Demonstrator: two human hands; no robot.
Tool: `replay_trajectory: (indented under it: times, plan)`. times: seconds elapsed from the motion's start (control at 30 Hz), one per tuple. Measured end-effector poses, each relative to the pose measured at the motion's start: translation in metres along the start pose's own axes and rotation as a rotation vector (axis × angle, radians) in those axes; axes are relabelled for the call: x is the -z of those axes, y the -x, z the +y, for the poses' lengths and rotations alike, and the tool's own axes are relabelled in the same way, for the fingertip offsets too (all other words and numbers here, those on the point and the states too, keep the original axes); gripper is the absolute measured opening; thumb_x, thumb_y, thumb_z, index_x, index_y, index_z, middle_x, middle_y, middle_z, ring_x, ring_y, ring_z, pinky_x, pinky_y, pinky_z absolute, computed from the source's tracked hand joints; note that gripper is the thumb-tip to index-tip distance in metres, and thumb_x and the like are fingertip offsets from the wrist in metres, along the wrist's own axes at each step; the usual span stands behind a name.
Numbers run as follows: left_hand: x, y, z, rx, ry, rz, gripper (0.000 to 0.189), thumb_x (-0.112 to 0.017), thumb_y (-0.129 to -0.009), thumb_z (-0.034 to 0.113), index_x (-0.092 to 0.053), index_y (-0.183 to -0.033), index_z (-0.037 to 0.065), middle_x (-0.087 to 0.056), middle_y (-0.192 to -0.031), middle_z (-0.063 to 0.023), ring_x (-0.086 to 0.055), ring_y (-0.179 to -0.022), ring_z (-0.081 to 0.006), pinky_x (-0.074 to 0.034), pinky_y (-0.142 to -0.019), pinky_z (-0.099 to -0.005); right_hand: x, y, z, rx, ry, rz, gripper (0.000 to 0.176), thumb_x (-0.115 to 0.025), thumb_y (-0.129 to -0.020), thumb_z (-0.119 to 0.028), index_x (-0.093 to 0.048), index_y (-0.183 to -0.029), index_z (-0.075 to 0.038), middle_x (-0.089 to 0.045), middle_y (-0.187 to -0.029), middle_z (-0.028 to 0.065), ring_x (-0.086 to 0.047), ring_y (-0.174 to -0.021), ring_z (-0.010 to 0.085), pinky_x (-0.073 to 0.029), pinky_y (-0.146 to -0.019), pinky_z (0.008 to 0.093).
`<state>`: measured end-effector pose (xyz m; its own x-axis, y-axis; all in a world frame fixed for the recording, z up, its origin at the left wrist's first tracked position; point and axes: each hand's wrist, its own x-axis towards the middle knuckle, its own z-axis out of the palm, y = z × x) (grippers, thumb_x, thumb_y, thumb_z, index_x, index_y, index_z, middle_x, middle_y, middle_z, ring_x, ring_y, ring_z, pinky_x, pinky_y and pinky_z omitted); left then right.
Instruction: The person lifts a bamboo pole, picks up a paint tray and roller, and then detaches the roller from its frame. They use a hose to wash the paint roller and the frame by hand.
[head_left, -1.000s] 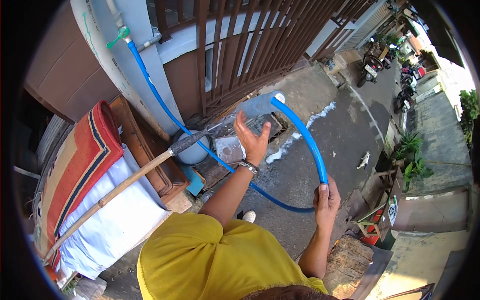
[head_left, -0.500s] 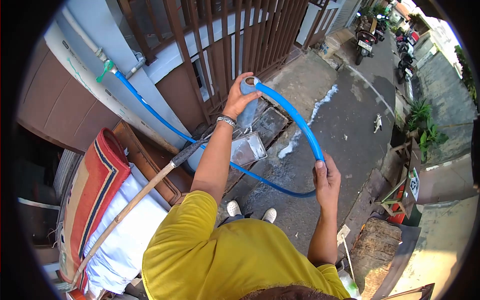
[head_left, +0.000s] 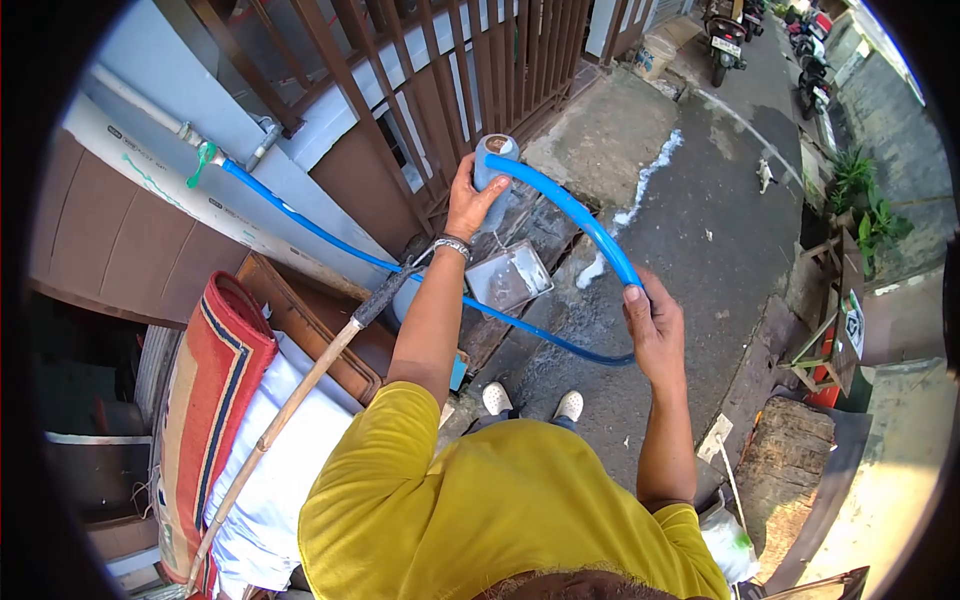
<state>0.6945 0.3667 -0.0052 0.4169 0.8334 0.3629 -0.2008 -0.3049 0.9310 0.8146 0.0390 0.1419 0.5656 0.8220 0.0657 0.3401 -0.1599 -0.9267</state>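
Fingers (head_left: 463, 175) of left hand (head_left: 470, 203) clamped round grey pipe piece (head_left: 495, 152) up by the brown gate (head_left: 480, 60), blue hose (head_left: 575, 212) end at its top; right hand (head_left: 655, 325) fisted on the hose lower down the arc, hose looping back to green tap (head_left: 203, 157) on the wall (head_left: 160, 50).

Arched blue hose (head_left: 575, 211), upright grey pipe (head_left: 484, 166)

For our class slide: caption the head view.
Left hand grips a grey pipe on a blue hose; right hand holds the loop.
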Motion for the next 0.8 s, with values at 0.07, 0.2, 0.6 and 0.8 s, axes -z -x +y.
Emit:
replay_trajectory:
  times: [0.07,0.2,0.6,0.8]
  plan:
    - [-0.006,0.011,-0.017,0.036,-0.033,0.079,0.069,-0.087,-0.077,0.031,-0.052,-0.129,0.001,-0.065,-0.112,-0.0092,-0.061,-0.104,-0.0189,-0.048,-0.095,-0.0329,-0.001,0.000,0.000,0.005,-0.001,-0.003,0.042,-0.055,-0.102,-0.041,-0.066,-0.118,-0.004,-0.053,-0.067,0.0019,-0.051,-0.065,0.0102,-0.043,-0.060,0.0310]
    - [-0.018,0.031,-0.030,0.018,-0.322,0.284,0.091,-0.089,-0.071,0.038,-0.042,-0.137,-0.003,-0.052,-0.132,-0.0230,-0.052,-0.125,-0.0337,-0.040,-0.107,-0.0408,-0.002,0.000,0.000,0.003,-0.004,-0.010,0.042,-0.055,-0.103,-0.041,-0.066,-0.118,-0.003,-0.054,-0.068,0.0019,-0.051,-0.066,0.0102,-0.043,-0.060,0.0305]
    - [-0.082,0.104,-0.037,0.681,1.319,0.856,0.090,-0.079,-0.081,0.052,-0.035,-0.143,0.005,-0.039,-0.133,-0.0178,-0.042,-0.131,-0.0311,-0.037,-0.113,-0.0460,0.003,-0.003,-0.001,-0.018,-0.021,-0.041,0.042,-0.056,-0.103,-0.038,-0.065,-0.123,-0.002,-0.050,-0.068,-0.0032,-0.046,-0.059,0.0056,-0.036,-0.052,0.0243]
    - [-0.081,0.027,-0.048,0.281,1.538,0.968,0.084,-0.078,-0.079,0.058,-0.046,-0.134,0.004,-0.051,-0.134,-0.0146,-0.052,-0.124,-0.0301,-0.043,-0.110,-0.0452,0.010,-0.003,-0.004,-0.007,-0.005,-0.076,0.043,-0.055,-0.104,-0.037,-0.063,-0.124,0.000,-0.046,-0.067,-0.0058,-0.041,-0.056,0.0030,-0.030,-0.049,0.0217]
